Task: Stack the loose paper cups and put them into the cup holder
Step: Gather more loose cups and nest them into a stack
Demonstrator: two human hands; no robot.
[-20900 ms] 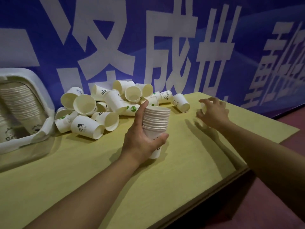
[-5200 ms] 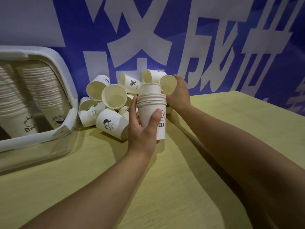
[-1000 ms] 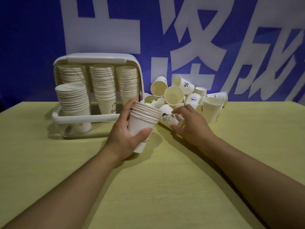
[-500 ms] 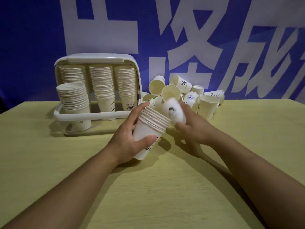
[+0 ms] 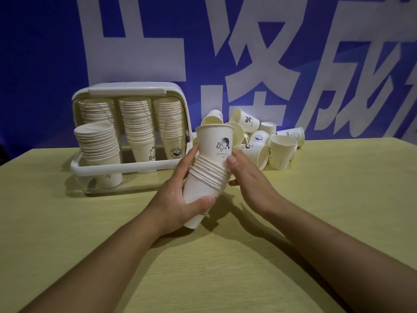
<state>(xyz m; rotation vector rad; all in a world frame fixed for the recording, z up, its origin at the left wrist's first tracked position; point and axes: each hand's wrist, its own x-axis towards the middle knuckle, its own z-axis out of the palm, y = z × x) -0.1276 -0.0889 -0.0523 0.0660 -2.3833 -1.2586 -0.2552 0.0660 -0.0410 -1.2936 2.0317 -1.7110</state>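
Surface: yellow-green top [image 5: 293, 222], blue banner wall [image 5: 45, 53] behind.
Cup holder [image 5: 126, 164]: four stacks inside.
Loose cups [image 5: 266, 141]: roughly ten, right of cup holder.
Grip: left hand [image 5: 173, 199] clasps held stack [image 5: 206, 177]; right hand [image 5: 248, 177] pinches top cup [image 5: 214, 141], in front of cup holder.

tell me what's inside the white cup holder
The cup holder holds four stacks of paper cups: three along the back, one shorter at the front left. Its front rail hides some cup bottoms.

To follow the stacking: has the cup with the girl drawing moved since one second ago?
Yes. The girl-print cup left the loose cup pile on the table and now sits upright atop the held stack.
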